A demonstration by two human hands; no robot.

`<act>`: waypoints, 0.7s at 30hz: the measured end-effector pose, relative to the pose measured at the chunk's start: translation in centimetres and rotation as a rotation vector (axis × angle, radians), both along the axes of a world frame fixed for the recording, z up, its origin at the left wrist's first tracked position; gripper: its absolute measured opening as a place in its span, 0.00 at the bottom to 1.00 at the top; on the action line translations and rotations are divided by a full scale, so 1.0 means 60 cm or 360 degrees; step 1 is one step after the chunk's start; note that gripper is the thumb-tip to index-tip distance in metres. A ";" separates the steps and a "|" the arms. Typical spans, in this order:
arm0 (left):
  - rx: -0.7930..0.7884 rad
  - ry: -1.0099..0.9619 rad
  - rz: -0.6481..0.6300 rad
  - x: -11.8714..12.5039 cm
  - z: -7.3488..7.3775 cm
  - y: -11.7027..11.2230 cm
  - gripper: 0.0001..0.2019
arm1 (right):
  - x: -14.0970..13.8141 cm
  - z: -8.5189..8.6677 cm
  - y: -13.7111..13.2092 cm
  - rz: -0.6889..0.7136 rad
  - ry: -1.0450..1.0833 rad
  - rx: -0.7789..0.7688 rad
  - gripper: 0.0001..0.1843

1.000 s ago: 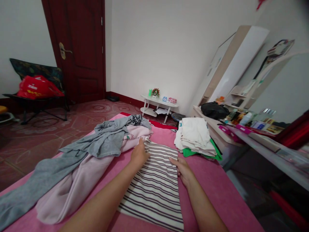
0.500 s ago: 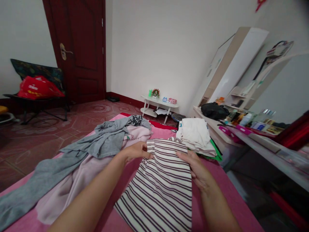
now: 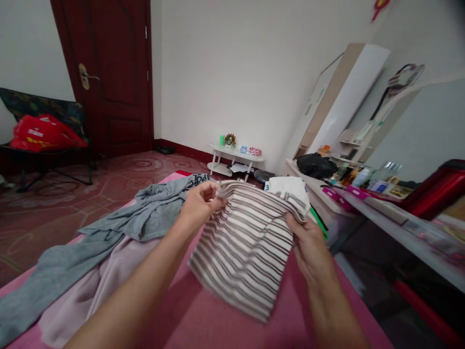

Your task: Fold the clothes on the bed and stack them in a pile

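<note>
A white garment with dark stripes (image 3: 250,242) hangs between my two hands, its lower part slightly blurred above the pink bed cover (image 3: 174,310). My left hand (image 3: 201,206) pinches its upper left corner. At the upper right corner, my right hand (image 3: 307,237) grips the cloth between thumb and fingers. To the left lie a grey garment with dark lettering (image 3: 152,213) and a pale pink garment (image 3: 98,286). Behind my right hand, a stack of folded white clothes (image 3: 286,185) is partly covered by the striped cloth.
A dressing table (image 3: 327,189) with bottles and a black bag (image 3: 316,166) runs along the right. Beyond the bed stands a small white table (image 3: 236,154). At the left, a folding chair (image 3: 54,102) carries a red plastic bag (image 3: 43,133) near the dark red door (image 3: 116,72).
Both hands have raised the striped garment off the bed and moved slightly apart. Its lower edge now swings free. The view has shifted a little to the right.
</note>
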State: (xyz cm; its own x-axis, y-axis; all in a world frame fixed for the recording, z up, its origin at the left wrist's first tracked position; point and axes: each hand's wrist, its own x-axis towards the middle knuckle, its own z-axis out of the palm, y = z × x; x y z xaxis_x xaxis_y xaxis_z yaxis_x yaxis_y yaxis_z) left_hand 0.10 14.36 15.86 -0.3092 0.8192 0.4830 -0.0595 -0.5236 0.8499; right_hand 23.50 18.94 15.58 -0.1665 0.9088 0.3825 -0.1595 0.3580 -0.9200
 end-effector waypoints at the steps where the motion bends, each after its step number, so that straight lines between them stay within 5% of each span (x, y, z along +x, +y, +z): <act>1: 0.0135 -0.0068 0.0132 0.005 0.010 0.000 0.18 | -0.001 0.004 -0.001 -0.0188 0.0106 0.0185 0.15; 4: 0.0460 -0.0120 0.0284 0.006 0.029 -0.005 0.25 | 0.002 0.015 -0.003 -0.0440 0.0266 0.0582 0.14; 6: 0.0464 -0.0028 0.0292 -0.005 0.013 0.001 0.23 | 0.007 0.007 0.010 -0.0407 0.0199 0.0678 0.12; 8: 0.0201 0.0259 0.0246 -0.021 -0.033 0.018 0.13 | 0.015 -0.021 0.040 -0.0259 -0.0061 0.0628 0.08; 10: -0.0339 0.0712 0.0174 -0.039 -0.096 0.040 0.03 | 0.026 -0.066 0.078 -0.0044 -0.0430 0.0410 0.05; 11: -0.0681 0.0975 0.0121 -0.047 -0.127 0.051 0.02 | 0.032 -0.091 0.097 0.0065 -0.0635 0.0215 0.04; 14: -0.1001 0.1194 0.0181 -0.067 -0.187 0.072 0.09 | 0.048 -0.156 0.138 0.0079 -0.0890 -0.0353 0.09; 17: -0.1099 0.1263 0.0453 -0.073 -0.195 0.075 0.09 | 0.053 -0.190 0.152 -0.0155 -0.0832 -0.0468 0.18; 21: -0.1348 0.1442 0.0664 -0.056 -0.178 0.065 0.17 | 0.036 -0.216 0.149 -0.0362 -0.1022 -0.0227 0.23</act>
State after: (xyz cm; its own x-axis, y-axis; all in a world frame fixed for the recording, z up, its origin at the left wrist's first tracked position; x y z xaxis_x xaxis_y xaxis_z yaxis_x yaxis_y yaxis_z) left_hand -3.28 18.28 5.20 -0.4511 0.8917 0.0372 0.7396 0.3502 0.5748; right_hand 25.64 27.89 2.62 -0.1194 0.9820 0.1465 0.4965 0.1868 -0.8477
